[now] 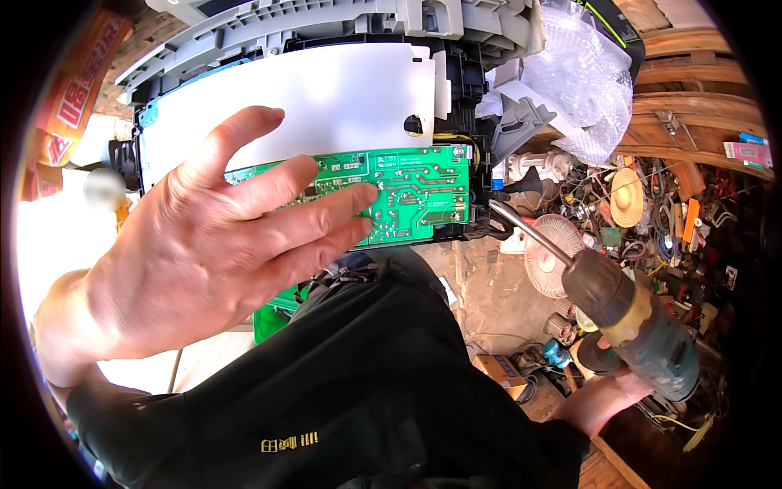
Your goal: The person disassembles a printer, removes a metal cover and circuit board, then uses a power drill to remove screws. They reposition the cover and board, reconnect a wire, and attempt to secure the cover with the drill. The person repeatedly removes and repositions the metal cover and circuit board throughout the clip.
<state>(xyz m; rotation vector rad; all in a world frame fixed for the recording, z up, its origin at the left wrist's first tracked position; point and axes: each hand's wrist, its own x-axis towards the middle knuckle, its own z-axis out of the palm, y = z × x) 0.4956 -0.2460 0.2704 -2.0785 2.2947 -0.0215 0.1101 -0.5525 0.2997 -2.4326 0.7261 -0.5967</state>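
Observation:
My left hand [204,236] lies with its fingers spread over a green circuit board [423,196], the fingertips resting on or just above it. A white plastic sheet [334,90] covers the part of the machine beyond the board. Off to the right, my right hand [607,399] grips a teal cordless drill [664,346] with a dark chuck. Its long metal bit [533,234] points up and left, the tip close to the right edge of the board's frame. Whether the tip touches anything, I cannot tell.
Grey plastic housing [326,28] runs along the machine's far side. Bubble wrap [582,81] hangs at the upper right, above wooden slats [692,69]. Below right are a fan [554,257], a straw hat [626,198], a cardboard box [499,372] and cluttered tools and cables.

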